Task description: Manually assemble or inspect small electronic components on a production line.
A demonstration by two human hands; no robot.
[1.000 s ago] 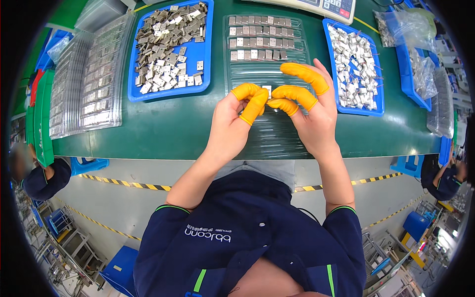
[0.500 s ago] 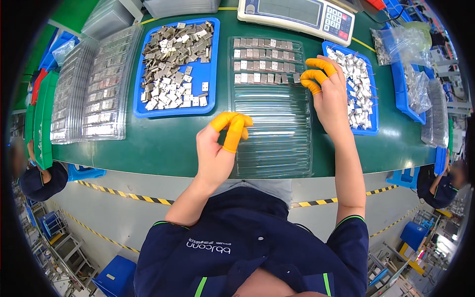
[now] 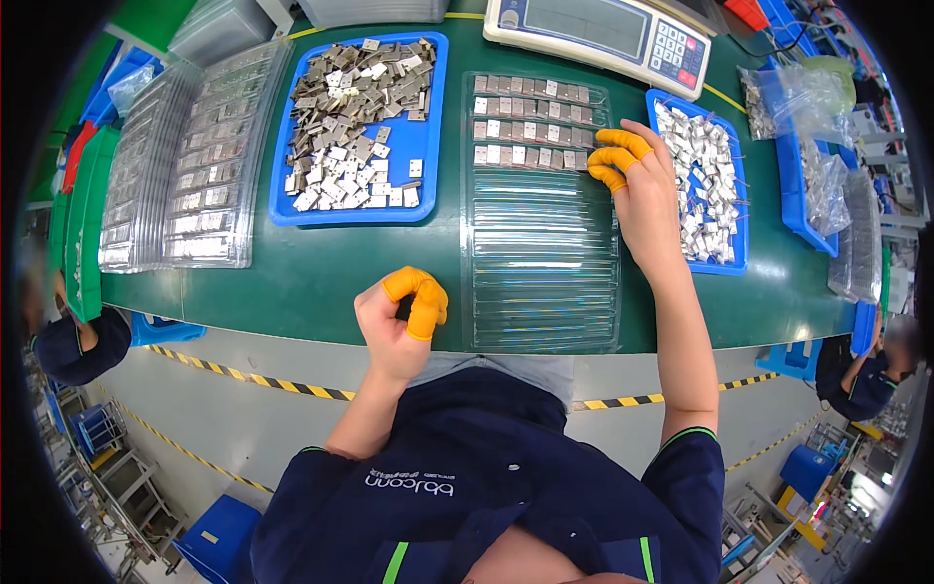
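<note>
My right hand [image 3: 637, 185], with yellow finger cots, is at the right end of the lowest filled row in a clear ribbed plastic tray [image 3: 545, 273]. Its fingertips are closed on the last small metal USB plug shell [image 3: 581, 160] of that row. Several rows of these shells lie across the tray's far part; the near grooves hold none. Left of the tray's near end, my left hand [image 3: 399, 316] hovers by the table edge with its cot-covered fingers curled against the thumb. Whatever those fingers may hold is hidden.
A blue tray [image 3: 276, 200] of loose metal shells lies left; another blue tray [image 3: 744, 234] with white wired connectors lies right. Stacked clear trays [image 3: 209, 185] fill the far left. A scale [image 3: 593, 34] stands behind. Bagged parts [image 3: 822, 175] lie far right. Two people work at the sides.
My left hand has drawn back from the tray toward the near table edge, down and left. My right hand stays at the row's end, its fingertips slightly lower. The view has shifted a little.
</note>
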